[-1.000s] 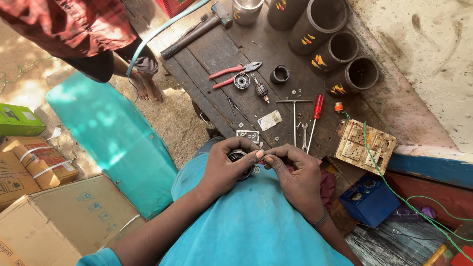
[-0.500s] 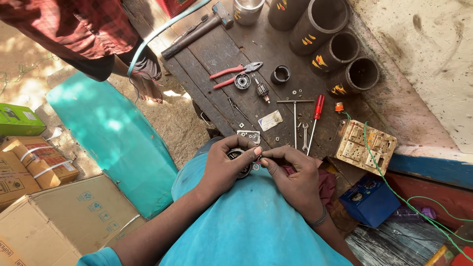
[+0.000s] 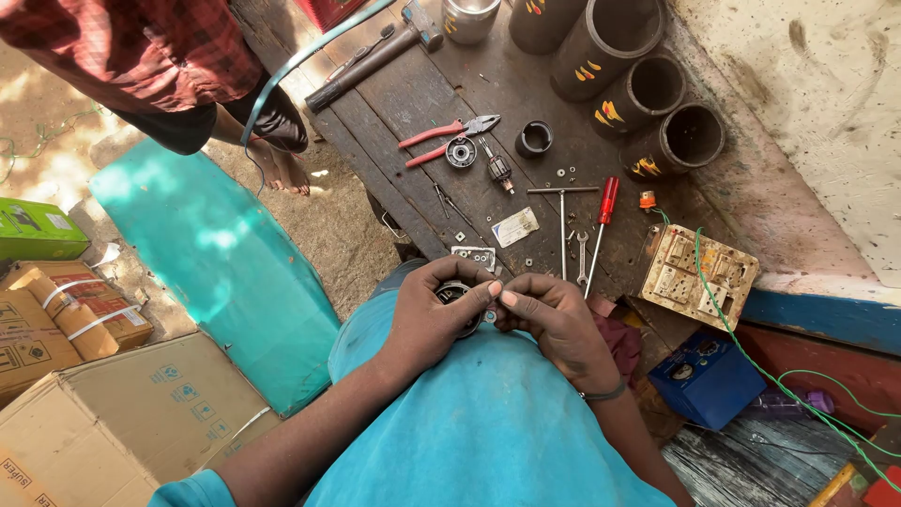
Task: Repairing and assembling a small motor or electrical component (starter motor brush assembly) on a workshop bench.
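Hands: left hand (image 3: 434,314) grips round metal part (image 3: 454,294), right hand (image 3: 554,324) pinching it

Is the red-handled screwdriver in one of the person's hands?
No, the red-handled screwdriver lies on the wooden workbench, while the left hand and right hand both hold a small round metal part.

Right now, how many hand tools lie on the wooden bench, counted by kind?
Hammer: 1
Red-handled pliers: 1
Red-handled screwdriver: 1
T-handle wrench: 1
Small spanner: 1
Total: 5
Both hands, left hand and right hand, hold a small round metal part, not a tool.
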